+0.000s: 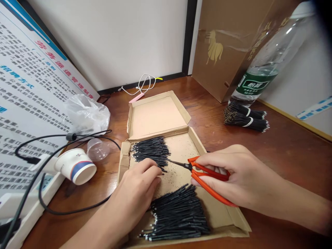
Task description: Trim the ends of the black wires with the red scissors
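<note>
An open flat cardboard box point(181, 138) lies on the wooden desk. Inside it, a small pile of short black wire pieces point(151, 150) sits at the upper left and a larger pile point(178, 216) at the lower edge. My left hand point(137, 188) rests on the box floor, its fingertips pinching a thin black wire piece point(162, 169) beside the small pile. My right hand point(238, 178) grips orange-handled snips point(204, 174), whose dark tips point left at that wire piece.
Two banded bundles of black wires point(245, 117) lie by a clear water bottle point(264, 65) and a brown paper bag point(223, 45) at the back right. At the left are a tipped paper cup point(75, 166), a plastic bag point(86, 114), black cables point(52, 145) and a printed board point(28, 97).
</note>
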`<state>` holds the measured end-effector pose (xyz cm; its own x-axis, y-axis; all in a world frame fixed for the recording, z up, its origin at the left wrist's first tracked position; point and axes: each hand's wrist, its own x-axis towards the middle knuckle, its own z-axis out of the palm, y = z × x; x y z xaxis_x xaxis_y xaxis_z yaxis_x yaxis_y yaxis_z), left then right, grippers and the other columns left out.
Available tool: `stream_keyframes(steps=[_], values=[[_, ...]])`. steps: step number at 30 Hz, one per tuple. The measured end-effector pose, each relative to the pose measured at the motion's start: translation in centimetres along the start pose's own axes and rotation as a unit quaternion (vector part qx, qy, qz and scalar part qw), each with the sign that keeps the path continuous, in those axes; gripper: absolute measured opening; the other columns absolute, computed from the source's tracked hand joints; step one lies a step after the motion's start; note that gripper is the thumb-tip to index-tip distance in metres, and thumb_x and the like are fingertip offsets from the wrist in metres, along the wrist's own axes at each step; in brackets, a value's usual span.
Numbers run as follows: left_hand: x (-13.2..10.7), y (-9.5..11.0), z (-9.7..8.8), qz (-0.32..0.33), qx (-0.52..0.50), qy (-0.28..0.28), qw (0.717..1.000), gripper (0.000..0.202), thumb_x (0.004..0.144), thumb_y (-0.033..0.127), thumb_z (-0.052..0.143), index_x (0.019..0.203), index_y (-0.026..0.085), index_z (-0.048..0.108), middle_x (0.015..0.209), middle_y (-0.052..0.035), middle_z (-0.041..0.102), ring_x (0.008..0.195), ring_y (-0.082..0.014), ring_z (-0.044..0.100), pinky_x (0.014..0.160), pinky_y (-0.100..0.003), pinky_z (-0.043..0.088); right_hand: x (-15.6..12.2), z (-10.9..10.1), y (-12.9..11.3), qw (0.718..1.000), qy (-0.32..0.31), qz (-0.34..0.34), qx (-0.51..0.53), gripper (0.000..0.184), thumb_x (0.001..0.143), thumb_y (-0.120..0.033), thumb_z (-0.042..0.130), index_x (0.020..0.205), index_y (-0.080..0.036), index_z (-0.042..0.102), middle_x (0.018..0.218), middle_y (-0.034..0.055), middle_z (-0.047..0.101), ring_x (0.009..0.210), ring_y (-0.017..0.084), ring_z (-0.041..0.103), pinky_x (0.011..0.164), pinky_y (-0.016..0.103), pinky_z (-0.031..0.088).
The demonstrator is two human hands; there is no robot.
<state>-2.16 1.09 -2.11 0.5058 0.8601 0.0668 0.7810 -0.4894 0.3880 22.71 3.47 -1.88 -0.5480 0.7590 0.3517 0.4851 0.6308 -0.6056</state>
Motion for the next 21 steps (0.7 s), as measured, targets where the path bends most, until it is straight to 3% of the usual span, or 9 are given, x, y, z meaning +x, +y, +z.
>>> stream_keyframes(steps=[7,10,16,21], values=[[0.2,0.3,-0.1,0.012,-0.036,-0.001,0.999,0.02,0.095,0.005,0.044,0.092,0.018,0.06,0.113,-0.0078,0.06,0.098,-0.0196,0.06,0.084,-0.032,0.049,-0.1,-0.2,0.0,1.0,-0.016,0.001,-0.01,0.014,0.086,-0.024,0.062,0.075,-0.016,0.066,0.052,-0.0051,0.042,0.046,0.009,0.027,0.044,0.027,0.024],[0.2,0.6,-0.3,0.019,-0.041,-0.031,0.999,0.018,0.095,0.007,0.046,0.091,0.017,0.061,0.105,-0.007,0.061,0.097,-0.0204,0.057,0.084,-0.034,0.048,-0.1,-0.2,0.0,1.0,-0.017,-0.003,-0.016,0.014,0.086,-0.023,0.061,0.075,-0.016,0.066,0.052,-0.0052,0.042,0.046,0.009,0.027,0.045,0.027,0.024],[-0.1,1.4,-0.9,0.005,-0.089,-0.142,0.986,0.007,0.094,0.015,0.056,0.092,0.018,0.062,0.098,-0.005,0.06,0.093,-0.0204,0.057,0.082,-0.033,0.048,0.0,-0.2,-0.1,1.0,-0.018,0.002,-0.011,0.014,0.086,-0.023,0.06,0.073,-0.017,0.065,0.051,-0.0044,0.046,0.045,0.01,0.031,0.044,0.028,0.024],[-0.1,1.7,-0.8,-0.022,-0.12,-0.146,0.982,0.019,0.092,0.004,0.049,0.082,0.018,0.054,0.09,-0.0017,0.057,0.088,-0.0173,0.057,0.079,-0.029,0.046,0.0,-0.2,-0.2,0.999,-0.032,0.007,-0.01,0.015,0.086,-0.024,0.061,0.074,-0.016,0.066,0.052,-0.0045,0.046,0.046,0.01,0.03,0.045,0.028,0.025]])
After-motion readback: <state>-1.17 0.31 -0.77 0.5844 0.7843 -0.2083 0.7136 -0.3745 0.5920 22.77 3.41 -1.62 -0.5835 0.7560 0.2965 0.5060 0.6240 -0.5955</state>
